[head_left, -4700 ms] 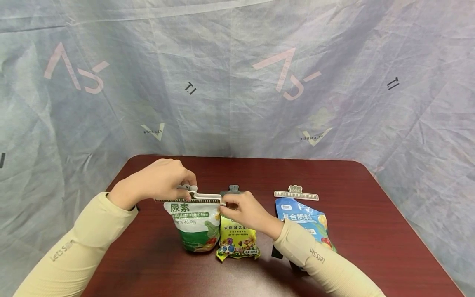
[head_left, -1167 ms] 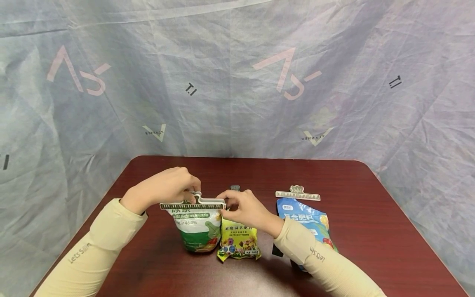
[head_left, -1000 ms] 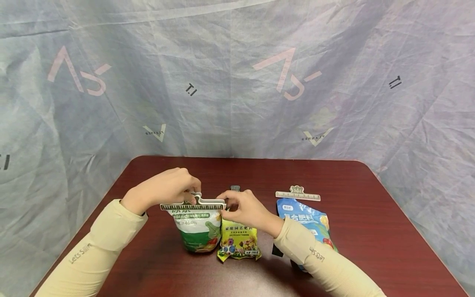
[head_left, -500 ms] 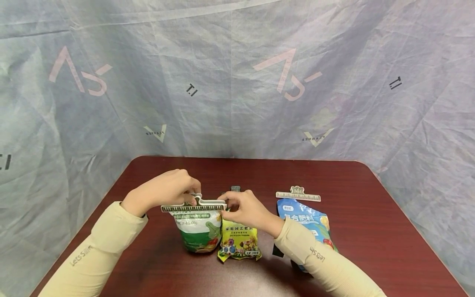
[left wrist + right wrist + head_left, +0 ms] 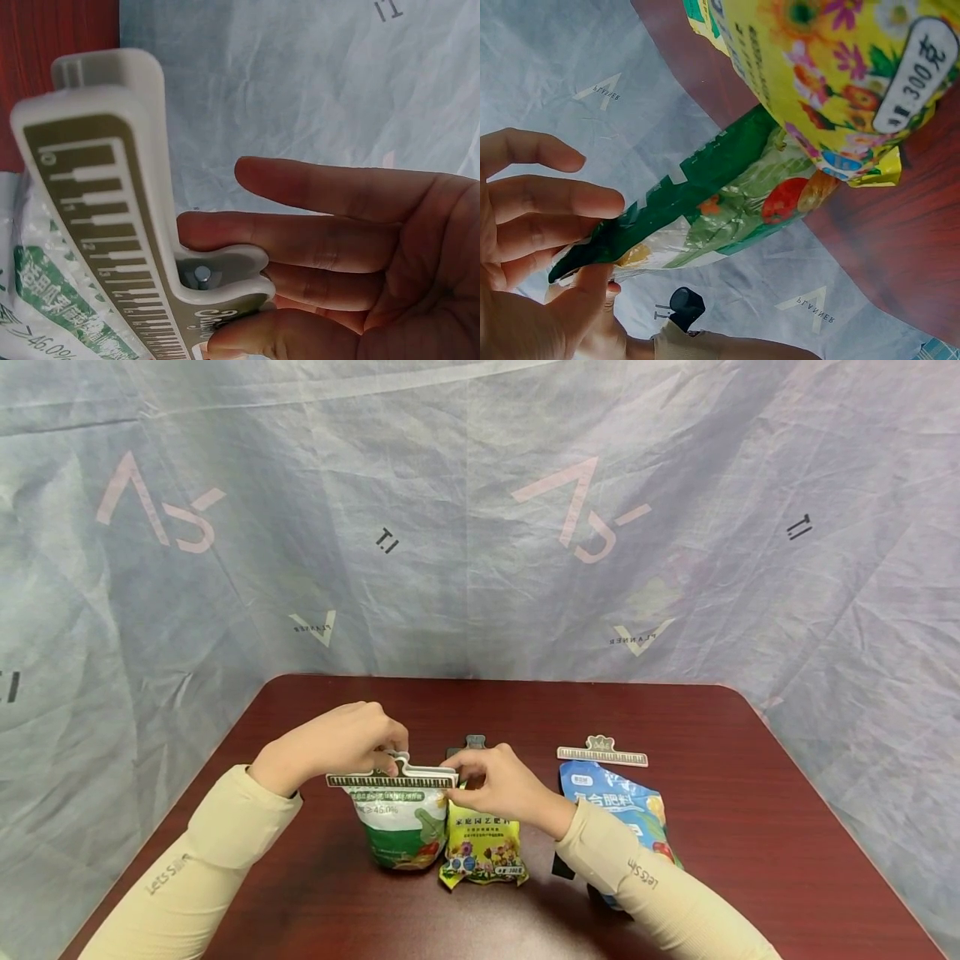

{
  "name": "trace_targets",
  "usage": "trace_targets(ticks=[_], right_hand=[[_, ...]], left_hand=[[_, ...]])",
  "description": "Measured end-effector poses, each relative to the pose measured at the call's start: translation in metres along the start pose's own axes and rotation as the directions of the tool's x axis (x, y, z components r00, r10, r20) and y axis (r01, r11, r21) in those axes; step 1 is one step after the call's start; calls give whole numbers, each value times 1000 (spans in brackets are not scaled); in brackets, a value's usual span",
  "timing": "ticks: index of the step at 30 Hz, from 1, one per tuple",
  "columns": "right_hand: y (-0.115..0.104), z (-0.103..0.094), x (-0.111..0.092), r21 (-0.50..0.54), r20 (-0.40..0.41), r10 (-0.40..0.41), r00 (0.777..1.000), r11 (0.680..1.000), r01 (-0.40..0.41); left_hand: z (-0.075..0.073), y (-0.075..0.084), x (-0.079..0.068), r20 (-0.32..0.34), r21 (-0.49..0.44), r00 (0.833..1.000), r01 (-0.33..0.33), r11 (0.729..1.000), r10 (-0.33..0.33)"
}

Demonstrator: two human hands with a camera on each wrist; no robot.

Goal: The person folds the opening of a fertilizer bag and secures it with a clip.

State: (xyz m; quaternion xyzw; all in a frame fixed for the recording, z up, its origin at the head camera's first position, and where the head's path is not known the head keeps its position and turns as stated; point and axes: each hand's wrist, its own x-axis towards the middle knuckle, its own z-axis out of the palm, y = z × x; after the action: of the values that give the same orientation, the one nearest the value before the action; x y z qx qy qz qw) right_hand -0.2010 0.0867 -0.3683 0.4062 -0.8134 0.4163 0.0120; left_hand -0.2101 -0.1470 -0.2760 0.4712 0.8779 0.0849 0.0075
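A white and green bag of urea fertilizer [image 5: 401, 842] stands upright at the left of the table. Across its top lies a long bag clip [image 5: 392, 782] with a piano-key print. My left hand [image 5: 333, 743] pinches the clip's handle between thumb and fingers. In the left wrist view, the clip's [image 5: 112, 240] two bars stand apart at the near end; whether the bag's edge sits between them is hidden. My right hand [image 5: 506, 785] pinches the bag's upper right corner. The right wrist view shows the bag [image 5: 727, 195] edge-on, running from those fingers.
A yellow flower-printed fertilizer bag [image 5: 483, 847] stands just right of the urea bag, with a grey clip [image 5: 475, 742] behind it. Further right, a blue fertilizer bag [image 5: 611, 793] is partly behind my right forearm. A pale clip [image 5: 602, 755] lies behind that bag.
Since the earliest frame, my left hand and the clip have moved slightly right and down, covering the bag's large lettering. My right hand keeps its hold on the corner. The last second shows almost no motion.
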Motion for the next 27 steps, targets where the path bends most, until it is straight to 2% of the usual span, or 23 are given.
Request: trace_targets(ticks=[6, 18, 27], right_hand=[[0, 0, 0, -38, -4, -10, 1000, 999, 10], [0, 0, 0, -41, -3, 0, 1000, 999, 0], [0, 0, -1, -39, 9, -2, 1000, 999, 2]], left_hand=[[1, 0, 1, 10, 5, 1000, 10, 1000, -10], [0, 2, 1, 24, 10, 999, 31, 999, -31], [0, 4, 0, 54, 15, 994, 94, 995, -95]])
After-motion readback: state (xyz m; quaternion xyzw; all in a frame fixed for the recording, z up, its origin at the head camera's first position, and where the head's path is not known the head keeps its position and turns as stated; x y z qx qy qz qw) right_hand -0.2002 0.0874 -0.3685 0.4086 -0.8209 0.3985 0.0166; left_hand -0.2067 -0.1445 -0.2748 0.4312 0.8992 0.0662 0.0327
